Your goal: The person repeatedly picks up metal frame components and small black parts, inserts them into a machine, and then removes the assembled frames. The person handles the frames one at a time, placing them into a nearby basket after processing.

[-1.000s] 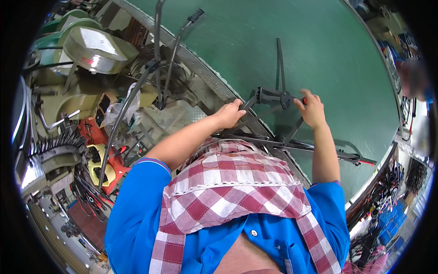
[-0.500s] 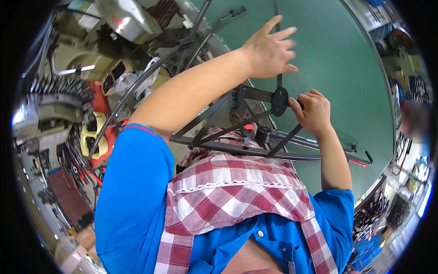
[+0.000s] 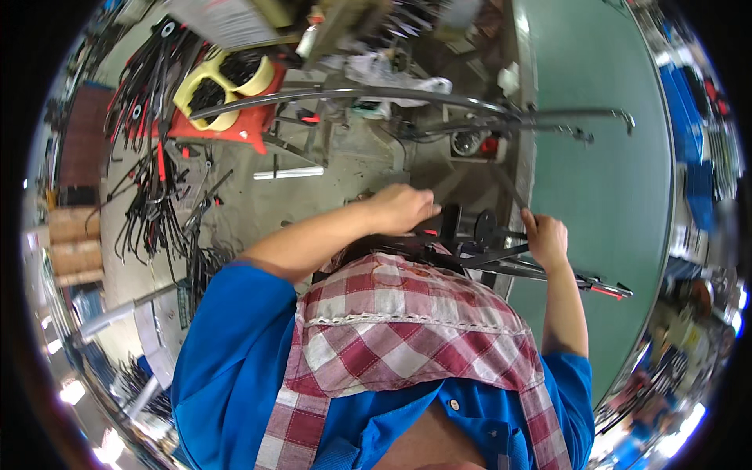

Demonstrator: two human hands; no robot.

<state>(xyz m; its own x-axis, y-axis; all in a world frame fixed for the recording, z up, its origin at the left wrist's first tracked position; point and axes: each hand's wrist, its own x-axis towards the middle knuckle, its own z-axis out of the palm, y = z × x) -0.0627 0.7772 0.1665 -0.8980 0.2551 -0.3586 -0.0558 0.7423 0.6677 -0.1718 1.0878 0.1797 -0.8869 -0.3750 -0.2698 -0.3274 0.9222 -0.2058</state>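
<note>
A dark metal frame of bars (image 3: pixel 489 257) lies against my checked apron, over the near-left edge of the green table. A round black disc plate (image 3: pixel 486 225) sits at one of its joints. My right hand (image 3: pixel 547 241) is closed around a dark flat bar (image 3: pixel 511 188) that slants up and left from the thumb. To the left of the frame, my left hand (image 3: pixel 401 210) has its fingers curled together, pointing toward the frame's dark upright part (image 3: pixel 450 222). Whatever those fingers hold, if anything, is hidden.
The green table (image 3: pixel 595 180) spans the right side. Long curved dark bars (image 3: pixel 352 93) cross ahead, reaching over its edge. A yellow two-cup holder (image 3: pixel 186 95) with small dark parts rests on a red stool (image 3: pixel 254 136). Several dark rods with red pieces (image 3: pixel 160 157) hang beyond.
My left hand came back from over the table, its spread fingers now curled beside the frame. The view turned left. My right hand stays at the frame, now with a bar rising from it.
</note>
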